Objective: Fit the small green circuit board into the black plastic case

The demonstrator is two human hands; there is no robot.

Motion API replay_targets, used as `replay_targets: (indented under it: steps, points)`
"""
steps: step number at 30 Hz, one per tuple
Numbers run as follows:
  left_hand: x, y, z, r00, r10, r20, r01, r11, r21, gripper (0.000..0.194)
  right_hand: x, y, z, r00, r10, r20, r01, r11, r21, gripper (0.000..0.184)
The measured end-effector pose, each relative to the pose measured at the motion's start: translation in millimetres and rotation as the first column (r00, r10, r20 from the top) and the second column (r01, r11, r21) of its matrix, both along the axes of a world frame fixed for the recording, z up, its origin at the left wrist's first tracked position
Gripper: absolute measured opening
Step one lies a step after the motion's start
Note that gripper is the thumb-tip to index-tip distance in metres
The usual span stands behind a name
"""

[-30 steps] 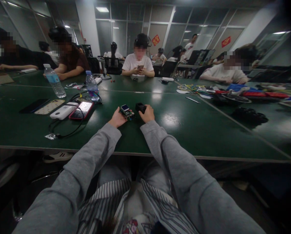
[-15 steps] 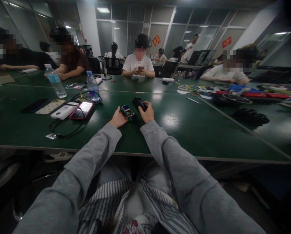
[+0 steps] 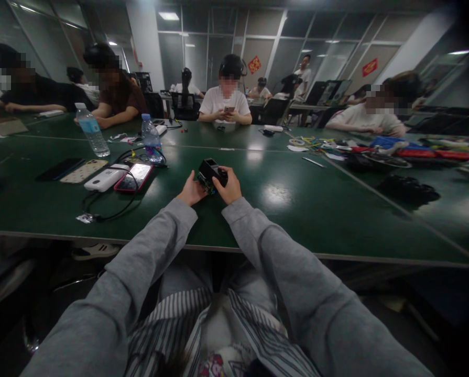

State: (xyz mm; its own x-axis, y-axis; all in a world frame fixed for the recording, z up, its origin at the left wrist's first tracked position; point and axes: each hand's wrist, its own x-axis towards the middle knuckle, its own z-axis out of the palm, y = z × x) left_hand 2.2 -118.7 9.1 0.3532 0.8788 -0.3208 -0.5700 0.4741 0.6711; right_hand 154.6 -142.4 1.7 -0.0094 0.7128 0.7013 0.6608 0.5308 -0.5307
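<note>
Over the green table, my left hand (image 3: 192, 190) is closed on a small circuit board (image 3: 206, 184) with a green edge and a blue part near its lower corner. My right hand (image 3: 230, 186) grips a black box-like case (image 3: 213, 170) by its right side. The case lies over the board and covers most of it, including the top where the small screen sits. Whether the two parts touch or are just apart cannot be made out.
Left of my hands lie a red-edged phone (image 3: 135, 178), a white power bank (image 3: 106, 178), a black cable (image 3: 118, 212) and a patterned phone case (image 3: 84, 171). Two water bottles (image 3: 91, 131) stand behind them. A pen (image 3: 313, 162) and tangled cables (image 3: 316, 142) lie right. People sit across the table.
My right hand has moved left with the black case, bringing it over the circuit board. The board's small screen, visible before, is now covered. My left hand has stayed nearly in place.
</note>
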Motion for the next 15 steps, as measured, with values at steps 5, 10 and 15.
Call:
replay_targets:
  steps: [5,10,15]
  points:
    - [0.7,-1.1,0.6,1.000,0.018,0.003,-0.018,1.000,-0.002,0.063,-0.5,-2.1,1.7,0.999,0.004,0.034,-0.004,1.000,-0.008,0.044]
    - [1.4,-2.2,2.5,1.000,0.021,0.003,-0.021,1.000,-0.013,0.063,-2.0,-3.4,0.7,0.999,-0.002,0.051,0.003,1.000,-0.013,0.042]
    - [1.5,-2.5,3.6,1.000,0.022,0.019,-0.021,0.999,-0.024,0.061,-2.6,0.0,-5.3,0.997,0.018,0.074,-0.017,1.000,-0.017,0.042]
